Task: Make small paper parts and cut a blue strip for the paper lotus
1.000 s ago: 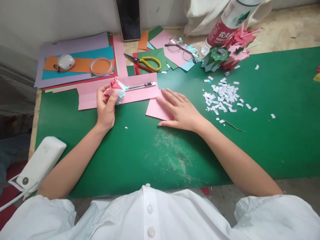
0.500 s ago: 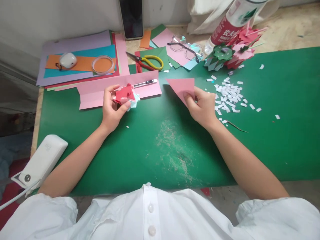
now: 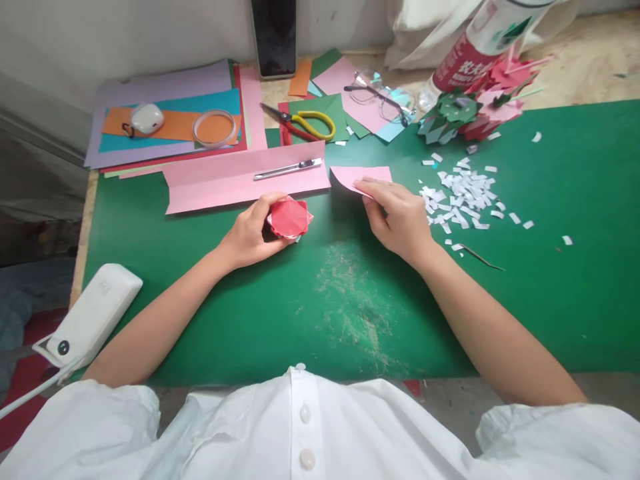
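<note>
Between the thumb and fingers of my left hand (image 3: 253,233) is a folded red paper flower (image 3: 290,219), its flat red side turned up and pale edges showing round it. My right hand (image 3: 403,217) grips the near edge of a small pink paper piece (image 3: 373,175), which curves up at its left corner; the thumb is partly under the fingers. Behind the left hand lies a long creased pink paper strip (image 3: 215,183) with a utility knife (image 3: 287,169) on it.
Paper sheets (image 3: 165,90), a tape roll (image 3: 214,128), scissors (image 3: 300,123), glasses (image 3: 377,97) and a phone (image 3: 275,37) line the back. White paper scraps (image 3: 463,193), paper flowers (image 3: 453,110) and a bottle (image 3: 470,60) are right. A power bank (image 3: 95,310) lies left.
My left hand has moved right and nearer to me, turning the paper flower so its flat red side faces up. The pink paper in my right hand has tipped down towards the table.
</note>
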A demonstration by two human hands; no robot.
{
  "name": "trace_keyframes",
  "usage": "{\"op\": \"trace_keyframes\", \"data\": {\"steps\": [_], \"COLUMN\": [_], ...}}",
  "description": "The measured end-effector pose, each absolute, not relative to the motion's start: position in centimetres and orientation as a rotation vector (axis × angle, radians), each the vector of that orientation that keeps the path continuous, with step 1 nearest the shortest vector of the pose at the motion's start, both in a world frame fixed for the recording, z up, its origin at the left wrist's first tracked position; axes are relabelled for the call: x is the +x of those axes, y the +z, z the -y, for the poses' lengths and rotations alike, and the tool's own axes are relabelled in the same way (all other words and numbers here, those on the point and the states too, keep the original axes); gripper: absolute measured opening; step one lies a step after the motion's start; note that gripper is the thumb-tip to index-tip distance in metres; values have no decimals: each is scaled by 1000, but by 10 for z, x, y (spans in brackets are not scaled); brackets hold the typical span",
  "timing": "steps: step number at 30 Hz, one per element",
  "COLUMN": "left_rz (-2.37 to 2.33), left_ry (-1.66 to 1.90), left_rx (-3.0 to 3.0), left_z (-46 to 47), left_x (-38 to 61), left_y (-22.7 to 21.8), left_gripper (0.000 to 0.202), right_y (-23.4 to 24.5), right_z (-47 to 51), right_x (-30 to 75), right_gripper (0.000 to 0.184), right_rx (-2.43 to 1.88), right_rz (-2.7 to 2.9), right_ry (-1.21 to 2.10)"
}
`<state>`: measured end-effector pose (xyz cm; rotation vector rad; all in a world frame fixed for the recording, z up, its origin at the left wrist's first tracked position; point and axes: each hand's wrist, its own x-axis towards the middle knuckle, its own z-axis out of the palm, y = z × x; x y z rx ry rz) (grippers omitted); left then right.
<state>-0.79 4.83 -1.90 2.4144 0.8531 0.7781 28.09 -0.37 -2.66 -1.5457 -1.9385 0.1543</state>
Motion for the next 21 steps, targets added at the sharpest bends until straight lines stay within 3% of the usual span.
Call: {"op": "trace_keyframes", "data": {"steps": [6,10,16,21], "left_rz": [-718,-1055,-1370,-1379], "left_ry": [862,989,629,565], "left_rx": [2455,2441,2510,2568], "left_z": [-50,-55,-69,-66], "left_x": [-11,-18,-35,-35], "left_y": [-10,-13,-27,-26], "left_gripper": [65,42,40,41], "right_y": [-30,-34,-27,-1], "right_z": [1,-5,-19,-51], "right_x": [284,293,309,307], "right_gripper": [43,44,47,30], "right_rx": [-1525,-1524,-1547,-1589], "right_rz": [2127,2187,2240,2381], "right_ry": [198,174,142,56]}}
